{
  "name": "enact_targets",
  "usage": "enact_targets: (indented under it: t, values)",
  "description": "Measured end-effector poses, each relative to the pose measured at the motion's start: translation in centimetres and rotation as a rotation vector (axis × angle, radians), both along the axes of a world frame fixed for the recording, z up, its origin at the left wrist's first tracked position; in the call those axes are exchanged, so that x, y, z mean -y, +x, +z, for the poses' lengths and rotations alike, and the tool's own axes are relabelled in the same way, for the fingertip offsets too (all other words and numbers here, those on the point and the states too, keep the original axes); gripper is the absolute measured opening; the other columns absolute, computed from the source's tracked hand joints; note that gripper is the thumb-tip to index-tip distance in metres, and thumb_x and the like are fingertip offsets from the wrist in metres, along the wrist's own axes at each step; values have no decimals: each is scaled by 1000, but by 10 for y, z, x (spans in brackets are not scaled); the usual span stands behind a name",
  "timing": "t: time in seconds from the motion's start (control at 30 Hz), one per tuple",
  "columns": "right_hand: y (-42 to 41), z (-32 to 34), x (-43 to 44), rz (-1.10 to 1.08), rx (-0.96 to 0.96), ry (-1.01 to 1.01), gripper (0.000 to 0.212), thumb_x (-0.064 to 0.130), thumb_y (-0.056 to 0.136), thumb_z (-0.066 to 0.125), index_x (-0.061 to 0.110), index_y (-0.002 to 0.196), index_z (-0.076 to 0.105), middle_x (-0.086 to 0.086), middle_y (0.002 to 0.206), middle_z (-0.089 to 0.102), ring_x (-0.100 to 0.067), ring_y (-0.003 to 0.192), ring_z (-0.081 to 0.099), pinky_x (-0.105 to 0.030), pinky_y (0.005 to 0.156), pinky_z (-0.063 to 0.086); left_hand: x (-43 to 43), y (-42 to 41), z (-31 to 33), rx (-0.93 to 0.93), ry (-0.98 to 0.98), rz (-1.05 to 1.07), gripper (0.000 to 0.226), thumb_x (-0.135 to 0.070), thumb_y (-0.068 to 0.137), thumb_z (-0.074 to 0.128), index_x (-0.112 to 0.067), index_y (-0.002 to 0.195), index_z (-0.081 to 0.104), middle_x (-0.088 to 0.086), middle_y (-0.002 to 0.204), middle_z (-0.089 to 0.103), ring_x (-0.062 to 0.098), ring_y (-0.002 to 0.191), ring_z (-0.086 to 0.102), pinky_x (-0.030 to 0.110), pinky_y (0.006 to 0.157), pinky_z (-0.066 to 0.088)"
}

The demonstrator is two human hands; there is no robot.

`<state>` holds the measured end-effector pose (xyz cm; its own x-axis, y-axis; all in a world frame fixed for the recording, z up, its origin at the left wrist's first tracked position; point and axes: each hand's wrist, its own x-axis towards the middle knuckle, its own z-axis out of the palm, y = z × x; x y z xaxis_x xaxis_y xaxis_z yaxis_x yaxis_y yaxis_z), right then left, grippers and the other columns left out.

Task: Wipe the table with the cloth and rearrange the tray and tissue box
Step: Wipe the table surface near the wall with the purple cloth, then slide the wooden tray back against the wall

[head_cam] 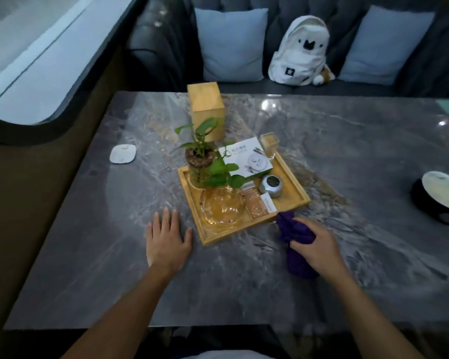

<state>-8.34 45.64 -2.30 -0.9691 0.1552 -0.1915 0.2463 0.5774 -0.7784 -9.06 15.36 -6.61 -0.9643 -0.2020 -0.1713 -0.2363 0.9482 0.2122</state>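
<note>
A wooden tray (293, 177) sits turned at an angle in the middle of the grey marble table (114, 255). It carries a potted plant, a glass ashtray, a white-green box and a small metal tin. Behind the tray stands an upright wooden tissue box (205, 104). My right hand (319, 244) grips a bunched purple cloth (294, 237) on the table, just off the tray's near right corner. My left hand (167, 239) lies flat on the table, fingers spread, left of the tray's near corner and apart from it.
A small white square device (123, 153) lies on the table to the left. A dark round container with a pale top (438, 195) stands at the right edge. Behind the table is a grey sofa with two pale cushions and a white backpack (301, 53).
</note>
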Motion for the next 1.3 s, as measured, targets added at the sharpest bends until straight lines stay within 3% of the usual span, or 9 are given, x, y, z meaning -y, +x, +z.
enact_targets:
  t: [0.07,0.13,0.3,0.43,0.53,0.63,0.87,1.1,1.3]
  values:
    - [5,-11,-18,13,47,252,57,14,63,77,17,118,59,-9,126,59,-29,116,51,-47,104,33,-8,-3,-1,-19,3,35,82,-56,79,13,-8,142,30,16,152,30,36,142,20,49,116,13]
    - [11,-17,-27,41,124,409,59,21,70,74,18,125,53,-7,137,51,-27,126,42,-43,107,23,-10,-2,-4,-23,7,54,78,-54,81,18,-6,142,32,18,151,31,38,142,20,51,116,13]
    - [10,-18,-28,58,165,477,58,34,75,67,27,129,45,1,141,44,-22,130,34,-40,105,17,-8,-3,1,-23,57,61,63,-44,92,41,-9,143,29,14,154,25,32,144,15,47,118,10]
    - [-10,4,-38,201,369,368,67,61,67,66,32,124,46,10,132,42,-20,127,35,-46,107,23,-5,-15,10,-33,108,126,44,-35,89,50,-9,124,51,16,137,48,34,131,38,49,107,30]
    - [-40,32,-47,180,478,32,53,46,74,69,21,118,54,0,119,55,-18,103,53,-33,84,44,-7,-28,23,-93,173,189,28,-29,87,51,-6,103,57,18,108,63,37,104,57,46,86,46]
    - [-78,41,-46,121,335,75,42,30,82,65,8,117,55,-10,106,59,-21,90,55,-30,70,43,-14,-41,35,-68,270,294,33,-32,91,47,-7,111,55,18,110,66,37,103,61,43,83,47]
    - [-144,22,-24,42,144,282,26,26,86,58,5,100,62,-16,101,67,-32,90,61,-39,77,50,-24,-55,35,38,313,296,30,-37,90,45,-12,100,59,17,101,69,36,92,64,40,77,51]
    - [-165,1,-9,188,139,491,31,38,88,51,8,93,59,-15,99,66,-31,88,60,-43,78,50,-30,-57,30,24,294,262,35,-42,92,40,-9,96,52,19,97,68,38,89,63,42,71,49]
    - [-172,-4,-11,362,92,675,27,37,96,32,12,89,40,-18,105,63,-37,91,60,-41,72,44,-35,-58,28,39,200,208,34,-38,96,32,-6,105,40,18,99,66,40,90,63,46,72,49]
